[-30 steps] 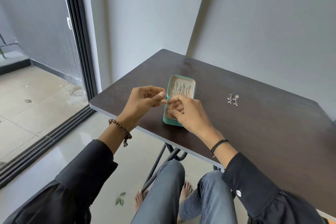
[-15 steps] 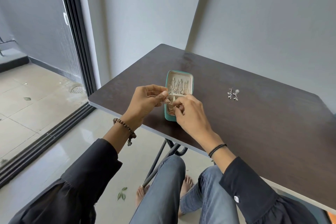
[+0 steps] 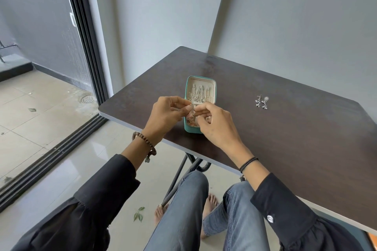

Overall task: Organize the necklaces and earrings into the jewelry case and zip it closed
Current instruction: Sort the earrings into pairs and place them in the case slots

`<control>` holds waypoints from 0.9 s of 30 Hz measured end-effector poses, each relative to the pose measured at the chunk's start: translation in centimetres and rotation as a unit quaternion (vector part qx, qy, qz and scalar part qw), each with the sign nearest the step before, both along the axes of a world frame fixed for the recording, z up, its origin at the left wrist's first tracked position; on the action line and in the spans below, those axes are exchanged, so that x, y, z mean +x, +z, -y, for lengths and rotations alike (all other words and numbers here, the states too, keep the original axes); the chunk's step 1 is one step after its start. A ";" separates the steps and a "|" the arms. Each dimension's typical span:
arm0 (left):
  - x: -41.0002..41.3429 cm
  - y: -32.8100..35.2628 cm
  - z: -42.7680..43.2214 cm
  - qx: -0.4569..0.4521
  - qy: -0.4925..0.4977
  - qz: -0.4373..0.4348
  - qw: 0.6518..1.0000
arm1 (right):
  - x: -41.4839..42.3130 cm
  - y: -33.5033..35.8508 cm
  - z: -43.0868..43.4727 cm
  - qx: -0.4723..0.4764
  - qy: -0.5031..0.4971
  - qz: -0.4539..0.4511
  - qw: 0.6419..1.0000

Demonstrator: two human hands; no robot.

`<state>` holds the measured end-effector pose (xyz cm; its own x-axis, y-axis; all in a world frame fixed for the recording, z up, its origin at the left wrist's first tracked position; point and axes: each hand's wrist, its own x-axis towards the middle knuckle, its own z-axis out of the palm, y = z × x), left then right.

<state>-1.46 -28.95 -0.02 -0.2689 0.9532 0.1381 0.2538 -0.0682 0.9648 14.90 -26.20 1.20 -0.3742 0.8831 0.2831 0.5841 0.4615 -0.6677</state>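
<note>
Left hand (image 3: pixel 167 114): thumb and forefinger closed narrow, pinching one end of a small pale strip (image 3: pixel 195 103). Right hand (image 3: pixel 216 126): thumb and forefinger likewise pinched on the other end of the same strip, remaining fingers loosely curled. Fingertips of both hands nearly touching, held just above the middle of the jewelry case (image 3: pixel 201 78).

Directly beneath the fingertips: a copper-toned earring (image 3: pixel 189 117), hanging close to the strip. Cannot tell whether attached to the strip or held by a finger.

Jewelry case: teal outside, pale lining, open and lying flat on the surface (image 3: pixel 285 138) near its front-left edge, near end partly covered by the hands. Far half: several silver chains (image 3: pixel 201 93) laid lengthwise side by side. Near half: more copper-toned pieces, too hidden to identify.

Well apart to the right of the case, on the bare surface: a pair of silver drop earrings (image 3: pixel 262 103), side by side, touched by neither hand.

On the left wrist, a brown beaded bracelet (image 3: pixel 145 141); on the right wrist, a thin black band (image 3: pixel 247 164). Black sleeves on both arms.

Below the surface edge: blue jeans, bare feet, glossy tiled floor, one green leaf sprig (image 3: pixel 138 214).
</note>
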 end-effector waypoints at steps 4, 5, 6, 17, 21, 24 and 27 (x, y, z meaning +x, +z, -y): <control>0.4 0.3 0.0 0.002 0.014 -0.054 0.998 | 0.0 0.2 0.3 -0.021 0.009 -0.011 1.000; 0.4 0.4 0.0 0.003 0.015 -0.072 0.997 | 0.0 0.2 0.3 -0.023 0.008 -0.011 1.000; 0.4 0.4 -0.1 0.005 0.016 -0.088 0.996 | 0.1 0.2 0.3 -0.025 0.005 -0.012 1.000; 0.6 0.5 0.2 -0.015 0.014 -0.166 0.986 | 0.4 -0.2 0.0 -0.010 -0.003 -0.013 1.000; 0.5 0.3 0.2 -0.016 0.028 -0.189 0.981 | 0.5 -0.4 -0.1 -0.007 -0.006 -0.013 1.000; 0.0 0.2 0.3 -0.017 0.022 -0.174 0.984 | 0.5 -0.3 -0.1 -0.006 -0.003 -0.011 1.000; -0.4 -0.1 0.4 -0.022 0.017 -0.163 0.986 | 0.5 -0.1 0.0 -0.003 0.008 -0.007 1.000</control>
